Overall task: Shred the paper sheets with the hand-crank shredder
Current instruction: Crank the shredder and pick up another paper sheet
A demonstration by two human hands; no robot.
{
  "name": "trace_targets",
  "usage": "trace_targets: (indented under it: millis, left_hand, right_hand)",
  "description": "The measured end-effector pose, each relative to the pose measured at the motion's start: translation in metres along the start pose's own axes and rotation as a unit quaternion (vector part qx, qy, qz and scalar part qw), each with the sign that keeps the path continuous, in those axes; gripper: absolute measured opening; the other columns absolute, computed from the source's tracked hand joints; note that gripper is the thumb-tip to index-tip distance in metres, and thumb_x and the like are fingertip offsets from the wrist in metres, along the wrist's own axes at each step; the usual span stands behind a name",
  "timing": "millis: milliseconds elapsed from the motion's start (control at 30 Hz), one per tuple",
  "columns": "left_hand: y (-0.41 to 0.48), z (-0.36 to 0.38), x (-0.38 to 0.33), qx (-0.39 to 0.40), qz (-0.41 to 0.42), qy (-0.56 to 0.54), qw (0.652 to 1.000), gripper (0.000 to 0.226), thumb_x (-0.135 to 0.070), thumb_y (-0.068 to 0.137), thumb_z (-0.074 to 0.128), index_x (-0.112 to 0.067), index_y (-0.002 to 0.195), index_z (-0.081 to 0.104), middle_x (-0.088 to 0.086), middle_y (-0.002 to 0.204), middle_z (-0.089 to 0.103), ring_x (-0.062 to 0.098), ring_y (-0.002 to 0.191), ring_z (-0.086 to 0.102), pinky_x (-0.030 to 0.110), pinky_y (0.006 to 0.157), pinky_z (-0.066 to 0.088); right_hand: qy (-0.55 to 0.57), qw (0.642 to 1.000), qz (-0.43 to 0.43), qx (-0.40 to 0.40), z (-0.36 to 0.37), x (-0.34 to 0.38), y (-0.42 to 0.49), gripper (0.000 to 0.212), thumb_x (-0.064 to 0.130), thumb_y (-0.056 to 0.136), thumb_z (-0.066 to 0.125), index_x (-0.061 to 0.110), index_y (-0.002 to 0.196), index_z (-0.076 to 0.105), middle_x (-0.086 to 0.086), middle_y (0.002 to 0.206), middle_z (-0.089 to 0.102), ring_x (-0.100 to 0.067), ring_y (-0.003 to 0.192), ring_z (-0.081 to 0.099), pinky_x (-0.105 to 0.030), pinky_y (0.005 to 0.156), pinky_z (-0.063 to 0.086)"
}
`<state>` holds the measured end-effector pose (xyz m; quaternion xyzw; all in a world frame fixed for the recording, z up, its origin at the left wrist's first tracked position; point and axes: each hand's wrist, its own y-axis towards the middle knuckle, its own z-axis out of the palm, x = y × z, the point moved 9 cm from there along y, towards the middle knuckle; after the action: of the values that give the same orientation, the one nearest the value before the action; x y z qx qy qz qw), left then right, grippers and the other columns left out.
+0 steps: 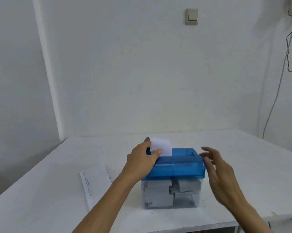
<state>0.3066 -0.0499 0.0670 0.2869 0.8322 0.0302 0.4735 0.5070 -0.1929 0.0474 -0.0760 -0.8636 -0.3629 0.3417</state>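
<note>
Two hands of ours work at the shredder [174,175] in the head view, low and just right of the frame's middle. It stands on the white table [41,190]: a blue see-through lid [179,167] sits on a clear bin [195,199], and through the bin's wall we see grey-white paper pieces [157,190] heaped inside.

Our left hand [142,158] reaches in from the lower left and lies over the left end of the lid. Its thumb and fingers are curled and pinch a paper sheet [163,146] by its left edge. The sheet stands upright out of the top of the lid, its upper edge bent over toward the wall.

Our right hand [217,169] comes in from the lower right and hangs just beside the right end of the lid. Its fingers are straight and spread, holding nothing. The hand is blurred, so we cannot tell whether the fingertips touch the lid.

More sheets [94,180] lie flat on the table left of the shredder, partly under our left forearm, with faint print along their edges.

On the wall [125,73] above, a light switch [192,16] sits in the upper middle, and thin cables [288,52] hang down at the upper right
</note>
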Motion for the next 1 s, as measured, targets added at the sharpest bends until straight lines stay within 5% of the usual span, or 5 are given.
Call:
trace_targets:
  millis: [200, 367, 633, 800, 1000]
  left_hand:
    - [-0.002, 0.001, -0.001, -0.001, -0.007, 0.002, 1.000, 0.054, -0.063, 0.083, 0.048, -0.034, 0.126, 0.060, -0.016, 0.124, 0.063, 0.013, 0.114, 0.058, 0.046, 0.108, 0.042]
    - [-0.002, 0.001, 0.003, -0.007, -0.009, 0.002, 1.000, 0.037, -0.048, 0.096, 0.054, -0.033, 0.129, 0.057, -0.013, 0.126, 0.062, 0.016, 0.115, 0.058, 0.048, 0.108, 0.042]
    - [-0.004, 0.000, -0.002, -0.016, -0.006, -0.012, 1.000, 0.050, -0.058, 0.084, 0.051, -0.033, 0.126, 0.061, -0.018, 0.121, 0.065, 0.012, 0.113, 0.059, 0.047, 0.107, 0.043]
    - [-0.008, -0.002, -0.002, -0.034, 0.004, 0.001, 0.999, 0.005, -0.039, 0.098, 0.057, -0.042, 0.102, 0.056, -0.027, 0.100, 0.061, 0.011, 0.105, 0.059, 0.047, 0.107, 0.042]
    - [-0.015, -0.002, -0.013, -0.015, 0.019, -0.017, 1.000, 0.056, -0.086, 0.056, 0.066, -0.050, 0.097, 0.053, -0.029, 0.104, 0.059, 0.006, 0.104, 0.056, 0.043, 0.103, 0.045]
  right_hand:
    - [-0.074, 0.993, -0.052, 0.079, 0.029, -0.024, -0.033, 0.055, 0.061, 0.095, 0.008, 0.062, 0.146, -0.012, 0.044, 0.154, -0.007, 0.014, 0.146, -0.001, -0.019, 0.122, 0.003]
    - [-0.034, 0.988, -0.047, 0.144, 0.032, -0.020, -0.026, 0.061, 0.064, 0.094, 0.006, 0.053, 0.151, -0.016, 0.038, 0.158, -0.008, 0.011, 0.147, 0.001, -0.034, 0.126, -0.004]
    - [-0.103, 0.981, -0.033, 0.160, 0.034, -0.009, -0.035, 0.083, 0.088, 0.077, 0.009, 0.056, 0.135, -0.039, 0.057, 0.134, -0.030, 0.037, 0.122, -0.019, -0.002, 0.107, -0.012]
    - [-0.089, 0.984, -0.007, 0.157, 0.033, -0.008, -0.036, 0.081, 0.067, 0.089, 0.026, 0.052, 0.143, -0.033, 0.038, 0.137, 0.024, 0.021, 0.111, 0.043, -0.010, 0.106, 0.032]
    - [-0.252, 0.954, -0.035, 0.156, 0.016, 0.013, -0.030, 0.080, 0.072, 0.077, -0.004, 0.042, 0.143, -0.037, 0.017, 0.081, 0.054, -0.004, 0.072, 0.057, -0.013, 0.062, 0.042]
